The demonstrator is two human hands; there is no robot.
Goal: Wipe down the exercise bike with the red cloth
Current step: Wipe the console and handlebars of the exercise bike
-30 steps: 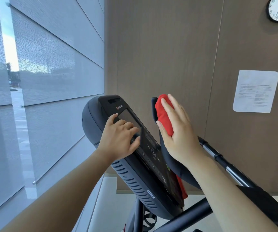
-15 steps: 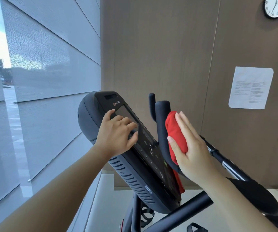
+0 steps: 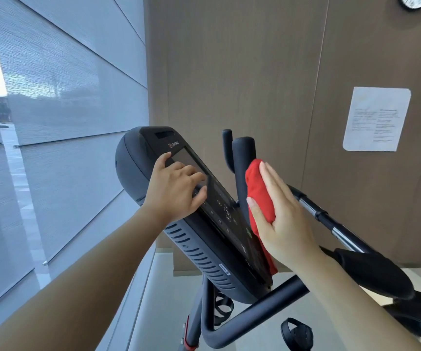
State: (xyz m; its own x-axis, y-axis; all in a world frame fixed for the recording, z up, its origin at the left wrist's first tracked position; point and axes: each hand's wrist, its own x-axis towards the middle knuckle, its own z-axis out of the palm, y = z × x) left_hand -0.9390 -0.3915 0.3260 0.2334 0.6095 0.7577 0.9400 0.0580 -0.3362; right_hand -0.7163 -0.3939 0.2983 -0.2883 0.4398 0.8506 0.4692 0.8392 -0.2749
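Wiping: your right hand [image 3: 284, 224], centre right of the frame, presses the red cloth [image 3: 258, 196] against the black upright handlebar grip [image 3: 242, 158]. Your fingers are straight and together, and your thumb lies across the cloth.
Cloth: it is bunched between your palm and the grip, with 1 tail hanging down behind the console's right edge.
Steadying: your left hand [image 3: 176, 196] rests on the console [image 3: 199, 252] at centre frame. Its bent fingertips are on the dark screen [image 3: 189, 158], its thumb is on the button panel, and it grasps nothing.
Bike: the exercise bike [image 3: 255, 307] fills the lower centre. A thinner horn [image 3: 227, 145] stands just left of the grip. A chrome bar [image 3: 341, 234] slants down to a padded armrest [image 3: 374, 272] at lower right.
Walls: a wall clock [image 3: 415, 1] is in the upper right corner, a paper notice [image 3: 376, 119] is at right, and window blinds [image 3: 65, 72] fill the left.
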